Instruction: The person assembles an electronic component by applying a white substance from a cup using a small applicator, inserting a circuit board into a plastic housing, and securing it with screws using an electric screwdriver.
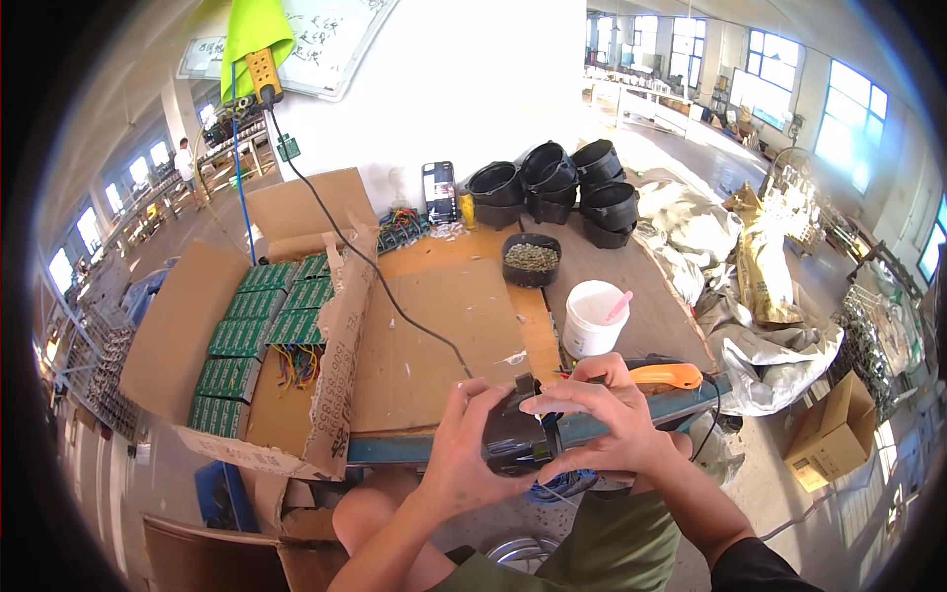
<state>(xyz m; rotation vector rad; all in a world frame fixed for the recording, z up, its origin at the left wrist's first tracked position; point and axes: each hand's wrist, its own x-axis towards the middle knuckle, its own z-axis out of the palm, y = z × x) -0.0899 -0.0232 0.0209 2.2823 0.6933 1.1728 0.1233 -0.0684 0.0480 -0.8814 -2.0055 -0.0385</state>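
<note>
Above my lap, at the table's front edge, both hands hold a glossy black plastic housing [511,434]. My left hand [456,454] is wrapped round its left side. On its right side, my right hand [619,419] grips the rim, thumb below and fingers above. Blue wires show near the rim by the right fingers; the inside of the housing is hidden from me. Just beyond the right hand lies an orange-handled tool [666,376] with a black cord. A white plastic tub [593,321] with a pink-handled utensil [619,305] stands behind it.
At the left, an open cardboard box [340,335] holds green-and-white small boxes [258,303] and coloured wires. Several black housings [548,170] are stacked at the back, near a black container of small metal parts [531,275] and a phone [440,193]. A black cable [387,286] crosses the table.
</note>
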